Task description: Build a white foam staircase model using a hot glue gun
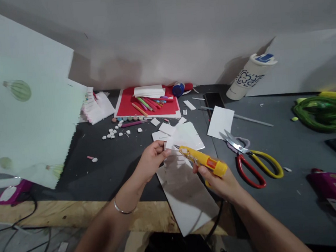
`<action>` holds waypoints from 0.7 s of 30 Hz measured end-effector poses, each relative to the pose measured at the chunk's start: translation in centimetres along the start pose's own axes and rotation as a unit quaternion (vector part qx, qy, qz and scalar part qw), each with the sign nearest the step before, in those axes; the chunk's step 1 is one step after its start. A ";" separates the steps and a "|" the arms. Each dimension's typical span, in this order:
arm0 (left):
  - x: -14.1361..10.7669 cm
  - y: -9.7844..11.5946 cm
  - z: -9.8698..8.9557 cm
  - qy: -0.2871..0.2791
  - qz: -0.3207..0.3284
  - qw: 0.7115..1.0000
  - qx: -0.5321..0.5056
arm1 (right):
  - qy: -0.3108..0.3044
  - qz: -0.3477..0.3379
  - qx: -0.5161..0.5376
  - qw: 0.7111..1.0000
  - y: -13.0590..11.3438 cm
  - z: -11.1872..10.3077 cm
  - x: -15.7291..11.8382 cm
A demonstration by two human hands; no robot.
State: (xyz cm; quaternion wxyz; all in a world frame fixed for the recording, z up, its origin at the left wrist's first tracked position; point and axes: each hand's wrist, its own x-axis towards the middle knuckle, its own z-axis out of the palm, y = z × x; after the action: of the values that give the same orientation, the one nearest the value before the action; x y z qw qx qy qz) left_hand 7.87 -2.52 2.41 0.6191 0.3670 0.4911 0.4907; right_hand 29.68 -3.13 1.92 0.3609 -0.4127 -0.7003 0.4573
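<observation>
My right hand (220,181) is wrapped round the handle of a yellow hot glue gun (200,158). Its metal nozzle points left, at the white paper just beside my left fingers. My left hand (151,159) is closed in a pinch on the edge of a white paper piece (172,152); I cannot make out its exact shape. Below the nozzle runs a pleated-looking white strip (176,168), over a long white sheet (191,208) that juts past the table edge. Loose white paper cards (190,135) lie just beyond both hands.
Red-and-yellow scissors (242,147) lie partly open at right, near a white card (221,122). Behind are a tumbler (250,76), red paper (126,103) with markers, and small white bits (112,133). Green cord (324,114) and a magenta device (335,191) sit far right; a balloon-printed sheet (29,122) rises at left.
</observation>
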 end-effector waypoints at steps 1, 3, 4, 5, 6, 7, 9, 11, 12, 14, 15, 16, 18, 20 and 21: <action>0.0 0.0 0.0 -0.002 0.001 1.000 -0.001 | -0.001 0.001 -0.002 1.000 0.0 0.0 0.0; 0.0 0.0 0.0 -0.006 0.002 1.000 -0.004 | -0.003 -0.002 -0.006 1.000 0.1 0.1 0.0; 0.0 0.0 0.0 -0.008 0.003 1.000 -0.006 | -0.004 -0.002 -0.008 1.000 0.1 0.1 0.0; -0.1 0.1 0.0 -0.010 0.005 1.000 -0.007 | -0.003 -0.001 -0.010 1.000 0.1 0.1 0.0; -0.1 0.1 0.1 -0.011 0.008 1.000 -0.009 | -0.001 0.001 -0.011 1.000 0.1 0.1 0.0; -0.1 0.1 0.1 -0.012 0.010 1.000 -0.010 | 0.001 0.005 -0.011 1.000 0.1 0.1 0.0; -0.1 0.2 0.1 -0.013 0.014 1.000 -0.014 | 0.005 0.011 -0.006 1.000 0.0 0.1 0.0; -0.1 0.2 0.1 -0.014 0.013 1.000 -0.018 | 0.003 0.015 -0.002 1.000 0.0 0.1 0.0; -0.1 0.2 0.1 -0.013 0.013 1.000 -0.019 | 0.002 0.016 -0.001 1.000 0.0 0.1 0.0; -0.1 0.1 0.0 -0.010 0.012 1.000 -0.017 | 0.003 0.024 0.000 1.000 0.1 0.1 -0.1; 0.0 0.1 0.0 -0.008 0.013 1.000 -0.015 | 0.007 0.030 0.000 1.000 0.1 0.1 -0.1; 0.0 0.1 0.0 -0.005 0.014 1.000 -0.012 | 0.011 0.035 0.002 0.999 0.1 0.1 -0.1; 0.0 0.1 -0.1 -0.003 0.018 1.000 -0.007 | 0.018 0.048 0.008 0.999 0.0 0.2 -0.1; 0.0 0.1 -0.1 -0.002 0.020 1.000 -0.001 | 0.024 0.055 0.015 0.998 -0.1 0.2 -0.1; 0.0 0.1 -0.2 -0.001 0.020 1.000 0.001 | 0.026 0.057 0.018 0.998 -0.2 0.2 0.0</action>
State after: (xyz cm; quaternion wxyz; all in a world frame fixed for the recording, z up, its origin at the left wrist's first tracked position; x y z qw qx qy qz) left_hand 7.71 -2.51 2.44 0.6092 0.3783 0.4832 0.5022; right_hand 29.46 -3.26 2.01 0.3601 -0.4571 -0.6577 0.4783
